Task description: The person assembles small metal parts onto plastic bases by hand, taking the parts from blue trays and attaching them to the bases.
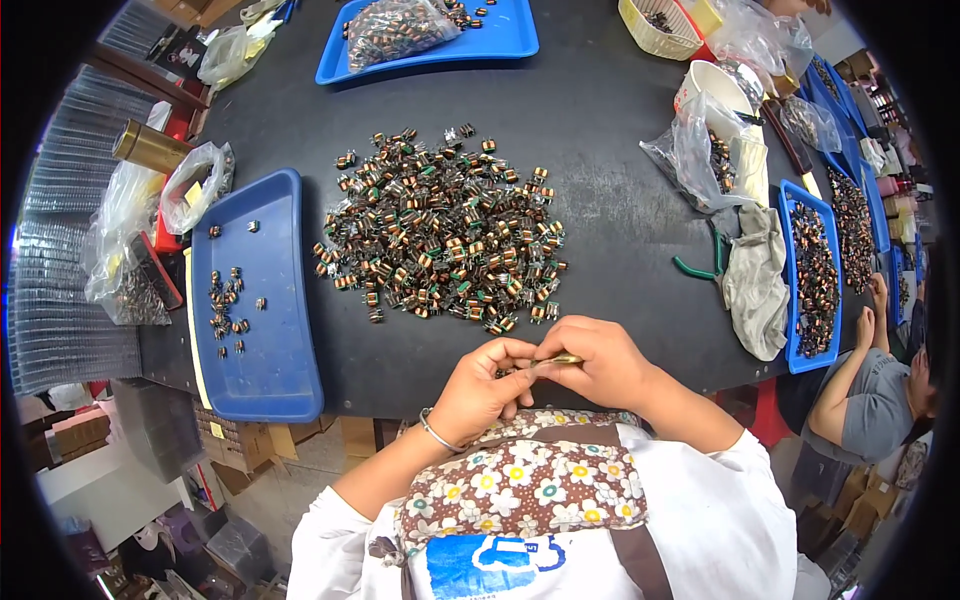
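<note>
At the table's near edge, my two hands meet in front of a flowered apron. My right hand [600, 358] pinches a small brass-coloured metal tool [568, 359]; its tip goes in between my fingers, and its kind cannot be made out. Closed beside it, my left hand [484, 388] holds a small part, mostly hidden by the fingers, that looks like one of the copper-wound coils. Just beyond lies a wide heap of these coils [445, 230], with copper windings, dark cores and some green edges.
A blue tray [305, 330] with several loose coils stands at left. Another blue tray [470, 52] at the back bears a bagged lot. Green-handled pliers [716, 250], a grey cloth [757, 290] and a filled blue tray [793, 350] are at right. A co-worker [870, 400] sits beyond.
</note>
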`<state>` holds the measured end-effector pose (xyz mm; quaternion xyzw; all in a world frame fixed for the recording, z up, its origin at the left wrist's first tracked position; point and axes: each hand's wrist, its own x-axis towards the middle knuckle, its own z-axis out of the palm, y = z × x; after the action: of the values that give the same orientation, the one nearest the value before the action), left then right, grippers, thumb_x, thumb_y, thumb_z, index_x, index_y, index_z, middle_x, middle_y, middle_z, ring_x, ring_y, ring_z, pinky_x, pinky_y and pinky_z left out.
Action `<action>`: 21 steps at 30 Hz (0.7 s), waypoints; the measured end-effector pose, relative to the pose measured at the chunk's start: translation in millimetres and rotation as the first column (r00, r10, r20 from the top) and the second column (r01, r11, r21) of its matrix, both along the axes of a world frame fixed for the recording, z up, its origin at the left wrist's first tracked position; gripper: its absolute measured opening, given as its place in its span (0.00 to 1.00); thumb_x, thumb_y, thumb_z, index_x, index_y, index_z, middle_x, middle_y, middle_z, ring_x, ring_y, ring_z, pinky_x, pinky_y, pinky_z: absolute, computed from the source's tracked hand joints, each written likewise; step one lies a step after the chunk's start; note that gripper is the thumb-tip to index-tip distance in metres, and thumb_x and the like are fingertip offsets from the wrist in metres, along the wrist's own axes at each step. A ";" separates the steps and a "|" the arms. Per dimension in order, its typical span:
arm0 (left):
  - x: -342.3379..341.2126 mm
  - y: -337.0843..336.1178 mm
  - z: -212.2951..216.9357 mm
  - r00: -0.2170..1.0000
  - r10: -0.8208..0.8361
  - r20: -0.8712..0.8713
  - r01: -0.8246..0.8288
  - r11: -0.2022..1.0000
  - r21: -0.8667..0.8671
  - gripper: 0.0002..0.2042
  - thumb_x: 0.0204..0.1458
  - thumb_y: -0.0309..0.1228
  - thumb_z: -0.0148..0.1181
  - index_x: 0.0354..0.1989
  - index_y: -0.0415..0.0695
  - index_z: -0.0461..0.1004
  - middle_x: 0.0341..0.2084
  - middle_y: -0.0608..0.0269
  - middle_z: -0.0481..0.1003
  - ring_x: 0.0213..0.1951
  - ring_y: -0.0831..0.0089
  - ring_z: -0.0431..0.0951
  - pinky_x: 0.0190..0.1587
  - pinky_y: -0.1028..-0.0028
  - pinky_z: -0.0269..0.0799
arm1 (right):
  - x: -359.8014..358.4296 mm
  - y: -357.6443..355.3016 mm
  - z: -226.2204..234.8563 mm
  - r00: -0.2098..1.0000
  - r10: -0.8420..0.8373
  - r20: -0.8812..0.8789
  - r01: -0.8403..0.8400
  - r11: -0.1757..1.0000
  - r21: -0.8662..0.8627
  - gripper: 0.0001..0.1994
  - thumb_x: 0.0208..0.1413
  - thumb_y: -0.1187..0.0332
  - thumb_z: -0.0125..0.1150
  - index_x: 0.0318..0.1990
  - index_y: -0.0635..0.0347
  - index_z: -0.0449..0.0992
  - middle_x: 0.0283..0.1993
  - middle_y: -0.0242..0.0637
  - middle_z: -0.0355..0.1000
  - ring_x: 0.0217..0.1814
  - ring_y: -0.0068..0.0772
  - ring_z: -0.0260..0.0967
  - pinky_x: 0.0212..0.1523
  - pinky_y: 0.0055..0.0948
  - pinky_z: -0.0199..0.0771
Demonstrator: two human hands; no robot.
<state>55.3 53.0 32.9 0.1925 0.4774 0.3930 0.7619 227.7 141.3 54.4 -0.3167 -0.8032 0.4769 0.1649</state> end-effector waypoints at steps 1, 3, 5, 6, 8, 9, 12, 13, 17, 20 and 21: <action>-0.6 -0.7 -1.7 0.999 0.035 -0.001 -0.035 0.999 0.014 0.10 0.53 0.21 0.53 0.44 0.38 0.68 0.31 0.59 0.74 0.22 0.82 0.71 0.19 0.87 0.65 | -1.1 2.0 -1.8 0.998 0.003 -0.056 -0.001 1.000 0.029 0.07 0.40 0.78 0.65 0.30 0.61 0.74 0.28 0.37 0.71 0.31 0.35 0.71 0.30 0.28 0.70; -1.9 -1.3 -1.4 0.997 0.074 -0.001 -0.074 0.997 0.025 0.08 0.53 0.21 0.53 0.41 0.38 0.69 0.30 0.59 0.75 0.22 0.82 0.71 0.19 0.86 0.64 | -0.6 7.4 -9.7 0.995 -0.067 -0.070 0.074 0.992 0.102 0.07 0.40 0.77 0.66 0.29 0.60 0.75 0.28 0.36 0.71 0.30 0.35 0.71 0.30 0.28 0.71; -3.1 -0.4 2.7 0.996 0.086 -0.026 -0.085 0.996 0.027 0.05 0.52 0.22 0.54 0.37 0.38 0.69 0.30 0.59 0.75 0.21 0.83 0.70 0.18 0.86 0.63 | -0.7 13.4 -13.8 0.986 -0.140 0.086 0.110 0.952 0.286 0.09 0.40 0.76 0.66 0.33 0.58 0.75 0.32 0.35 0.71 0.31 0.36 0.71 0.30 0.28 0.72; -3.2 -0.7 2.4 0.996 0.087 -0.025 -0.087 0.996 0.026 0.05 0.52 0.22 0.54 0.37 0.38 0.69 0.30 0.59 0.75 0.21 0.83 0.70 0.18 0.86 0.63 | -0.8 14.7 -15.9 0.971 -0.175 0.160 0.109 0.929 0.355 0.10 0.40 0.75 0.65 0.34 0.57 0.75 0.34 0.35 0.70 0.31 0.36 0.71 0.30 0.29 0.72; -3.4 -1.3 1.8 0.995 0.090 -0.049 -0.087 0.995 0.044 0.05 0.52 0.22 0.54 0.37 0.38 0.69 0.30 0.59 0.75 0.21 0.84 0.70 0.18 0.86 0.62 | -0.3 15.7 -26.0 0.973 -0.182 0.145 0.112 0.912 0.394 0.11 0.40 0.75 0.65 0.35 0.57 0.75 0.35 0.35 0.70 0.31 0.37 0.71 0.31 0.29 0.72; -3.8 -1.7 1.5 0.995 0.092 -0.049 -0.090 0.995 0.041 0.05 0.52 0.22 0.54 0.37 0.38 0.69 0.30 0.59 0.75 0.21 0.84 0.70 0.18 0.86 0.62 | -0.2 15.6 -29.5 0.974 -0.187 0.125 0.116 0.894 0.433 0.12 0.40 0.75 0.65 0.36 0.56 0.75 0.36 0.35 0.70 0.31 0.37 0.71 0.31 0.29 0.72; -4.5 -2.9 0.0 0.995 0.088 -0.057 -0.085 0.995 0.048 0.05 0.52 0.22 0.54 0.37 0.39 0.69 0.30 0.59 0.75 0.21 0.84 0.69 0.18 0.86 0.61 | 2.8 14.9 -29.8 0.980 -0.183 0.077 0.149 0.935 0.323 0.11 0.42 0.76 0.64 0.36 0.58 0.75 0.35 0.36 0.71 0.31 0.35 0.72 0.31 0.27 0.72; -4.6 -3.5 -1.0 0.994 0.086 -0.064 -0.082 0.995 0.055 0.05 0.52 0.22 0.54 0.37 0.39 0.68 0.30 0.59 0.75 0.21 0.84 0.69 0.18 0.86 0.61 | 4.5 14.2 -27.8 0.980 -0.182 0.076 0.149 0.935 0.321 0.11 0.42 0.76 0.64 0.36 0.58 0.75 0.35 0.36 0.71 0.31 0.35 0.72 0.31 0.27 0.72; -3.0 -3.6 -1.9 0.993 0.083 -0.082 -0.078 0.995 0.064 0.05 0.52 0.20 0.53 0.37 0.39 0.67 0.32 0.57 0.75 0.21 0.84 0.69 0.18 0.86 0.62 | 10.1 7.1 -15.0 0.999 -0.036 0.013 0.037 0.995 -0.096 0.08 0.45 0.73 0.63 0.35 0.61 0.75 0.33 0.39 0.72 0.32 0.35 0.72 0.32 0.29 0.72; -1.2 -2.6 -3.3 0.995 0.078 -0.069 -0.071 0.992 0.105 0.06 0.51 0.19 0.51 0.37 0.39 0.67 0.34 0.54 0.75 0.22 0.83 0.70 0.19 0.86 0.64 | 11.5 2.0 -15.9 0.999 -0.045 0.001 0.045 0.985 -0.165 0.08 0.45 0.72 0.64 0.33 0.61 0.75 0.31 0.38 0.72 0.31 0.36 0.72 0.31 0.29 0.71; -1.9 -2.8 -3.9 0.995 0.076 -0.070 -0.069 0.992 0.104 0.06 0.51 0.19 0.51 0.37 0.39 0.67 0.34 0.54 0.75 0.22 0.83 0.70 0.19 0.86 0.64 | 11.1 1.4 -17.8 0.995 -0.083 0.050 0.084 0.996 -0.017 0.08 0.44 0.72 0.64 0.33 0.61 0.75 0.31 0.38 0.71 0.31 0.37 0.72 0.31 0.30 0.72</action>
<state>53.5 50.2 29.0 0.2278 0.4913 0.4367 0.7183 238.8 142.7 36.6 -0.3633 -0.7884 0.4694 0.1615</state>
